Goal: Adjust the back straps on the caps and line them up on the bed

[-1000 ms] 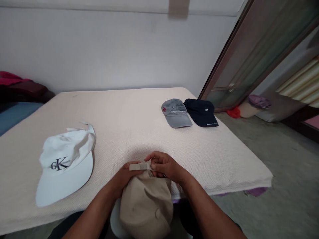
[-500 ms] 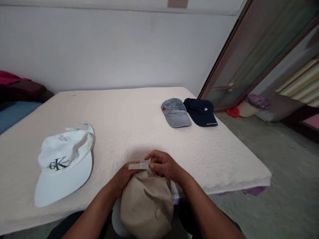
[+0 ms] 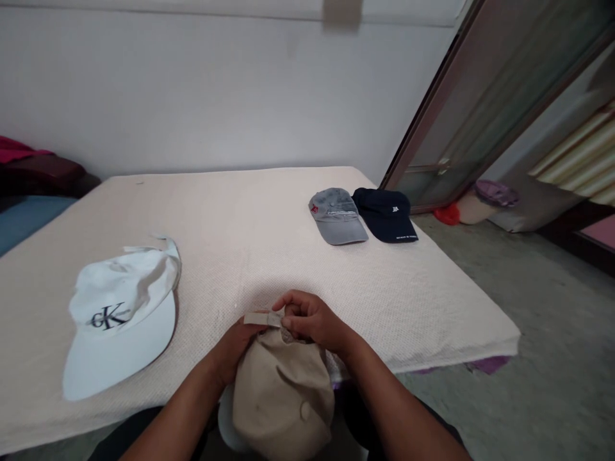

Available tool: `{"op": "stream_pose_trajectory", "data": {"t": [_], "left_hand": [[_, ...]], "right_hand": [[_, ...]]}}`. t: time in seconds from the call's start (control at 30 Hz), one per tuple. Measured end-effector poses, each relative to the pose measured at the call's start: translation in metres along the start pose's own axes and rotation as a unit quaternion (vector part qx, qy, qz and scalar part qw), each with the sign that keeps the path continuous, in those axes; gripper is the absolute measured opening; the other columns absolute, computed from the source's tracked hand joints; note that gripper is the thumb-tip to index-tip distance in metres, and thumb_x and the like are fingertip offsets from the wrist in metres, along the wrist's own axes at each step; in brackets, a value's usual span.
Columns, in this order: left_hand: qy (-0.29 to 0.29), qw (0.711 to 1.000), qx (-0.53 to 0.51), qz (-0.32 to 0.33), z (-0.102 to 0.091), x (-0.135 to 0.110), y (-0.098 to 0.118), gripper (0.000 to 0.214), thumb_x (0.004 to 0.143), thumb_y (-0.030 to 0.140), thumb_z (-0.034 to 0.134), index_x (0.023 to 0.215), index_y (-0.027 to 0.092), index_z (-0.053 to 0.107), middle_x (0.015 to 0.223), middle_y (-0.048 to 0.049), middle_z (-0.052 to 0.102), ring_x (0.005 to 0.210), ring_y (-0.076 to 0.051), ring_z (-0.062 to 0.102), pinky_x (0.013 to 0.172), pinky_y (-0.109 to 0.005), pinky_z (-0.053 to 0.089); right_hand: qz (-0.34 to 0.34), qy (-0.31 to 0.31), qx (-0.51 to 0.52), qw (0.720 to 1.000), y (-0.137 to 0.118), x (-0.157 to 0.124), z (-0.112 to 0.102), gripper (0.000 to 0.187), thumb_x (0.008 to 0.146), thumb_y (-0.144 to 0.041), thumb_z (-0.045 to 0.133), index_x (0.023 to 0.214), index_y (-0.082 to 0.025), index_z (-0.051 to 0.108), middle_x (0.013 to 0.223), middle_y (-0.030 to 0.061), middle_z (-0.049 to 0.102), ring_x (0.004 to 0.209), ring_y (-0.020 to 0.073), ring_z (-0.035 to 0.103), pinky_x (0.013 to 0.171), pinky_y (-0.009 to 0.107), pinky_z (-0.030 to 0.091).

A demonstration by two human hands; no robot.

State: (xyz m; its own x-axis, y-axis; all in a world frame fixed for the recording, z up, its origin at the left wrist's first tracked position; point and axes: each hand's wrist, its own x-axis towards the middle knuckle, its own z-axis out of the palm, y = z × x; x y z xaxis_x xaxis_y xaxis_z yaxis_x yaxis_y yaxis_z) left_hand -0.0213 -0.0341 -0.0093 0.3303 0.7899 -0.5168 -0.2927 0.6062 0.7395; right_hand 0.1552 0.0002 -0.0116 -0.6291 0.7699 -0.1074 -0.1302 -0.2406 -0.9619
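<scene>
A beige baseball cap (image 3: 283, 397) is held at the near edge of the padded table or bed, its crown towards me and its back strap (image 3: 257, 319) uppermost. My left hand (image 3: 240, 346) is closed on the cap's left side at the strap, with its fingertips partly hidden behind it. The thumb and finger of my right hand (image 3: 310, 320) pinch the strap's right end. Part of a pale brim (image 3: 228, 419) shows below my left wrist. Left of my hands lies a white cap (image 3: 125, 320) with black "CK" letters, its brim facing me.
Towards the back right, a grey cap (image 3: 337, 216) lies beside a navy cap (image 3: 385, 216) on the cream cover (image 3: 250, 224). A white wall (image 3: 216, 96) stands behind. Right of the bed are grey floor (image 3: 542, 288) and a door frame (image 3: 432, 96).
My right hand, still pinching the strap, has shifted slightly left, and the strap tilts a little more. The whole view has moved slightly. The other caps lie as before.
</scene>
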Motion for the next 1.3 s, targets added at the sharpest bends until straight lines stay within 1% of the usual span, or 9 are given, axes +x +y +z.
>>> {"op": "stream_pose_trajectory", "data": {"t": [0.13,0.27,0.37,0.5,0.67,0.87,1.0,1.17,1.3], "left_hand": [[0.021,1.0,0.013,-0.009,0.003,-0.002,0.003,0.009,0.068,0.019,0.063,0.063,0.014,0.068,0.061,-0.0029,0.066,0.057,-0.015,0.056,0.061,-0.027,0.042],[-0.038,0.999,-0.001,0.03,0.008,-0.002,0.004,0.014,0.07,0.02,0.063,0.08,0.014,0.071,0.07,-0.0043,0.069,0.064,-0.017,0.06,0.066,-0.028,0.043],[-0.059,0.998,0.011,0.033,0.009,-0.001,0.002,0.015,0.072,0.021,0.063,0.082,0.014,0.071,0.073,-0.0058,0.07,0.066,-0.018,0.061,0.068,-0.029,0.043],[-0.038,0.999,0.006,0.031,0.0,0.001,-0.002,0.015,0.07,0.021,0.064,0.082,0.015,0.071,0.075,-0.006,0.071,0.068,-0.018,0.062,0.07,-0.029,0.044],[-0.106,0.994,-0.016,0.035,-0.011,0.0,-0.003,0.028,0.065,0.026,0.067,0.09,0.014,0.068,0.078,-0.0074,0.069,0.071,-0.02,0.062,0.069,-0.03,0.045],[-0.012,0.996,0.066,0.064,0.0,0.002,0.0,0.019,0.077,0.033,0.064,0.077,0.014,0.067,0.07,-0.0047,0.067,0.065,-0.016,0.06,0.064,-0.026,0.043],[0.006,0.997,0.058,0.052,0.003,0.003,-0.001,0.022,0.076,0.035,0.064,0.077,0.014,0.068,0.07,-0.0065,0.069,0.067,-0.019,0.061,0.065,-0.028,0.044],[0.008,0.999,0.01,0.049,0.006,0.003,-0.002,0.018,0.076,0.031,0.063,0.072,0.014,0.066,0.063,-0.0043,0.067,0.059,-0.017,0.06,0.061,-0.027,0.044],[0.018,0.996,-0.091,0.012,0.003,0.004,0.001,0.023,0.077,0.034,0.061,0.074,0.012,0.068,0.067,-0.007,0.069,0.061,-0.019,0.062,0.063,-0.029,0.048]], "right_hand": [[0.0,0.023,-0.011,1.0,0.001,0.001,0.001,0.021,0.073,-0.021,0.063,0.093,-0.016,0.06,0.053,-0.0087,0.042,0.045,0.0049,0.034,0.045,0.019,0.025],[0.017,0.0,0.026,1.0,0.0,0.0,0.002,0.023,0.075,-0.027,0.063,0.095,-0.017,0.058,0.055,-0.0073,0.048,0.045,0.0054,0.037,0.043,0.019,0.025],[0.034,-0.011,0.026,0.999,-0.002,-0.001,0.002,0.023,0.075,-0.029,0.064,0.094,-0.018,0.058,0.056,-0.0069,0.05,0.043,0.005,0.037,0.042,0.018,0.025],[0.037,0.008,0.005,0.999,-0.002,0.0,0.0,0.022,0.074,-0.028,0.064,0.092,-0.017,0.058,0.053,-0.0077,0.047,0.042,0.0044,0.035,0.041,0.018,0.026],[0.018,0.035,-0.013,0.999,0.003,0.002,-0.004,0.02,0.074,-0.026,0.063,0.092,-0.017,0.059,0.051,-0.0088,0.043,0.041,0.005,0.036,0.041,0.018,0.027],[0.009,0.045,-0.032,0.998,0.007,0.004,-0.003,0.019,0.075,-0.027,0.064,0.09,-0.017,0.059,0.053,-0.008,0.044,0.044,0.0051,0.035,0.043,0.018,0.027],[0.014,0.047,0.008,0.999,0.008,0.004,-0.002,0.02,0.074,-0.028,0.064,0.09,-0.017,0.059,0.055,-0.007,0.047,0.043,0.0051,0.036,0.042,0.019,0.025],[0.029,0.041,0.061,0.997,0.01,0.004,-0.003,0.022,0.075,-0.029,0.065,0.093,-0.018,0.058,0.056,-0.0057,0.05,0.044,0.0058,0.038,0.043,0.019,0.024],[0.035,0.036,0.085,0.995,0.004,0.001,-0.004,0.024,0.077,-0.034,0.065,0.094,-0.018,0.06,0.071,-0.0008,0.059,0.059,0.009,0.05,0.056,0.022,0.037]]}}
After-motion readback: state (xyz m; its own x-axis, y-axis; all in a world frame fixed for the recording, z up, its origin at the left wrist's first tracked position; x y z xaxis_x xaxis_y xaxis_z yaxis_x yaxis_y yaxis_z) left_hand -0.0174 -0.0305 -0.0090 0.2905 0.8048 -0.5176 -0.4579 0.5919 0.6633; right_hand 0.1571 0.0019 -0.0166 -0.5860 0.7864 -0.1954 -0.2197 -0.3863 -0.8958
